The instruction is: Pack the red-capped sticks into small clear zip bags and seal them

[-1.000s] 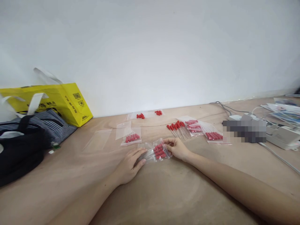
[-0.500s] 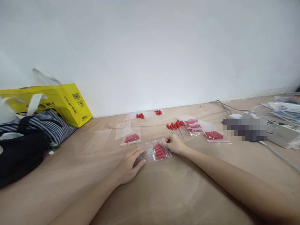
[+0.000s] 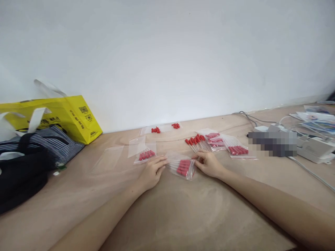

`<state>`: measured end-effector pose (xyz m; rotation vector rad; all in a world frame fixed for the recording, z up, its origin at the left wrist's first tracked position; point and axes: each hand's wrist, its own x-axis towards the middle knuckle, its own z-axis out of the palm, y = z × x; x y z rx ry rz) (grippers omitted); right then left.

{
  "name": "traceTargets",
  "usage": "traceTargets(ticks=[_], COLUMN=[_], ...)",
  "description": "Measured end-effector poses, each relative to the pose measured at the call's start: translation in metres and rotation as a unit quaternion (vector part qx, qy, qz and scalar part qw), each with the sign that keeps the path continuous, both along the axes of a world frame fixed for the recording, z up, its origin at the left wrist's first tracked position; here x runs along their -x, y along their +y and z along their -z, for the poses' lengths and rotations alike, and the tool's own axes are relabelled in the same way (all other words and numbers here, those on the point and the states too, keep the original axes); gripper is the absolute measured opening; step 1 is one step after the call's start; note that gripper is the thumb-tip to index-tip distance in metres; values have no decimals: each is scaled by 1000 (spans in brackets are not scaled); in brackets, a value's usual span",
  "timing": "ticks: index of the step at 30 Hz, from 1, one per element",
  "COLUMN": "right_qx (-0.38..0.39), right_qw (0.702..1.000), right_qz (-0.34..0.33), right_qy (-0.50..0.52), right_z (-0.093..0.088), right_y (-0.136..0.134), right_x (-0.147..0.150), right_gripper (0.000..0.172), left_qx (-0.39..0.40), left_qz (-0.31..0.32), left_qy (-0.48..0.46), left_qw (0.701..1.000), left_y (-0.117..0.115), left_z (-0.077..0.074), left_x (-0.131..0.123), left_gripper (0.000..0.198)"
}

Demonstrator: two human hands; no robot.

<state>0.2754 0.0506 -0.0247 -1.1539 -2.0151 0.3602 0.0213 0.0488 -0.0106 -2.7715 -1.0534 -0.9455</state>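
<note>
A clear zip-lock bag (image 3: 181,166) holding several droppers with red bulbs lies tilted between my two hands, bulbs toward the right. My left hand (image 3: 151,171) grips its left end, fingers above and thumb below. At the bag's right edge, by the zip, the thumb and fingers of my right hand (image 3: 208,164) are pinched together. Just beyond my right hand lies a fan of loose droppers (image 3: 196,142) with red bulbs. Another bag of droppers (image 3: 146,154) rests past my left hand.
Further filled bags (image 3: 237,149) lie to the right, near a power strip with cables (image 3: 314,148). Red bulbs (image 3: 156,130) sit on a plastic bag at the back. On the left are flat clear bags (image 3: 108,158), a yellow bag (image 3: 86,122) and a striped bag (image 3: 61,141).
The bag has turned, its right end swinging toward me. My right hand has moved slightly right, and my left hand has shifted up along the left end.
</note>
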Motion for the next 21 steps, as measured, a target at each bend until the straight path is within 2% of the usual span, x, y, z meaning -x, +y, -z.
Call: traceTargets(ticks=[3,6,9,14,18,21], right_qx=[-28,-35,-32,-65,-112,-136], right_qw=[999,997,996,991,978,967], right_qz=[33,59,56,15,-60,-107], right_qy=[-16,-36,-62,-116,-166,-185], right_z=[3,6,8,6,0,-4], right_y=[-8,-12,-13,-17,-18,-14], right_x=[-1,8,20,24,15,8], right_gripper=[11,9,9,10,14,21], left_qx=[-42,-44,-58,-153,-221,-222], left_qz=[-24,38,94,104,105,105], left_qy=[-42,-33,-10,44,92,111], left_qw=[998,998,994,982,965,963], left_y=[6,-7,-24,-24,-13,-7], left_z=[1,-3,-7,-3,-4,-6], left_x=[-7,-11,-11,-5,0,4], left_gripper=[18,16,29,8,20,25])
